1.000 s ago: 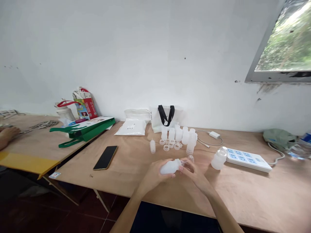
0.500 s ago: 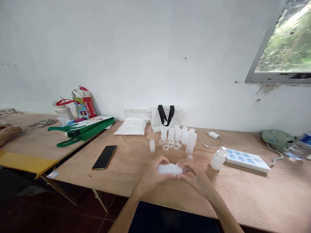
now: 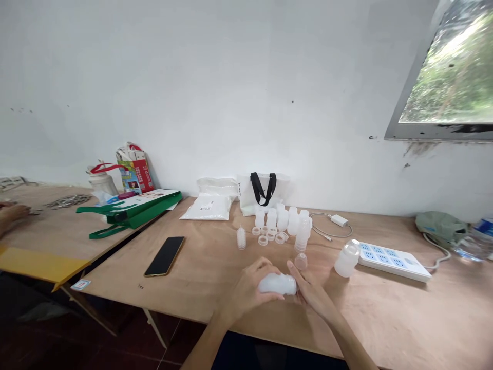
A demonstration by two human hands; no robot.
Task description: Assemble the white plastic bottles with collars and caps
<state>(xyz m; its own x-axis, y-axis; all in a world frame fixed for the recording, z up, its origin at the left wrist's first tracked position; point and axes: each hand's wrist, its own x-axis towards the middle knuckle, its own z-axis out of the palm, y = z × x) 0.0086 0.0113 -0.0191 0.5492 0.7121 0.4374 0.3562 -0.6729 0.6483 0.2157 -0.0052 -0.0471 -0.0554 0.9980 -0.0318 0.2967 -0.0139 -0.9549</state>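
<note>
A frosted white baby bottle (image 3: 276,284) lies on its side in the air just above the table's near edge. My left hand (image 3: 252,288) is wrapped round its body, thumb below and fingers over the top. My right hand (image 3: 313,294) closes on the bottle's right end, thumb pointing up; that hand mostly hides the teat end. Just beyond my right thumb, a small clear cap (image 3: 301,261) stands on the table. Another bottle with a clear cap (image 3: 347,258) stands to the right. A clear ribbed piece (image 3: 241,238) stands upright farther back.
Several white bottles (image 3: 282,220) and loose rings (image 3: 270,235) stand before a white bag with black handles (image 3: 246,198). A power strip (image 3: 393,261) and a cable with a white adapter (image 3: 339,220) lie right; a phone (image 3: 165,256) lies left. Another person's hand (image 3: 14,212) rests far left.
The bottle and both hands have shifted slightly right and nearer to me. My right hand has moved from pinching the clear teat to covering the bottle's end, its thumb now raised.
</note>
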